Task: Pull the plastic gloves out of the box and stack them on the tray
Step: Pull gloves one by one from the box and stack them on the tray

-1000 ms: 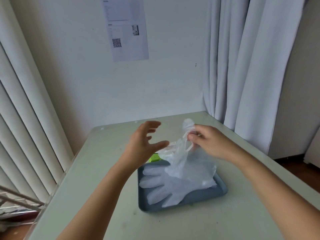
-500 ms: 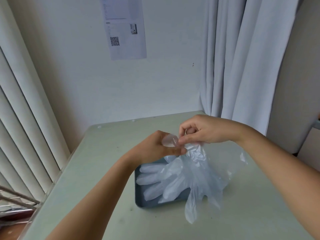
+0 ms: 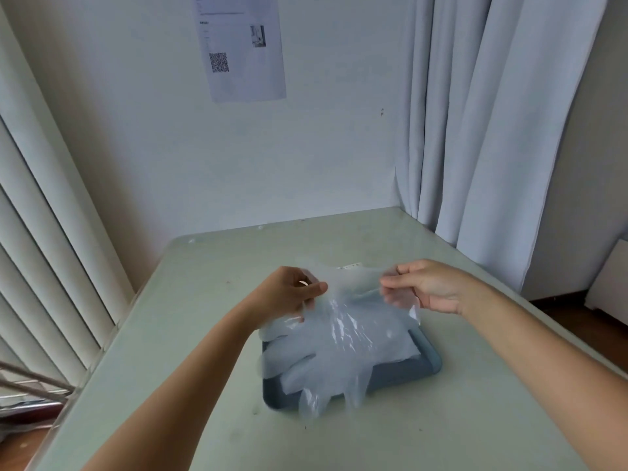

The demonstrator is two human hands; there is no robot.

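– Over the tray (image 3: 424,363), both hands up. What have they got?
– One plastic glove (image 3: 350,329), stretched wide by its cuff edge. Entry for the left hand (image 3: 289,294): thumb and forefinger closed on one corner. Entry for the right hand (image 3: 428,287): thumb and fingertips (image 3: 385,283) nipped on the opposite corner.
– And the rest of it?
– It hangs below the two pinches as a loose sheet. Its finger ends trail past the tray's near rim, over the table (image 3: 204,334). Under it, the gloves already stacked (image 3: 289,345) lie flat on the tray.
– Handling?
– Judgement only: thin film, near weightless, limp and clingy, likely to crumple or drift. The cuff corners look the sensible hold, kept apart so it goes down flat.
– And the box?
– Not visible from where I stand.
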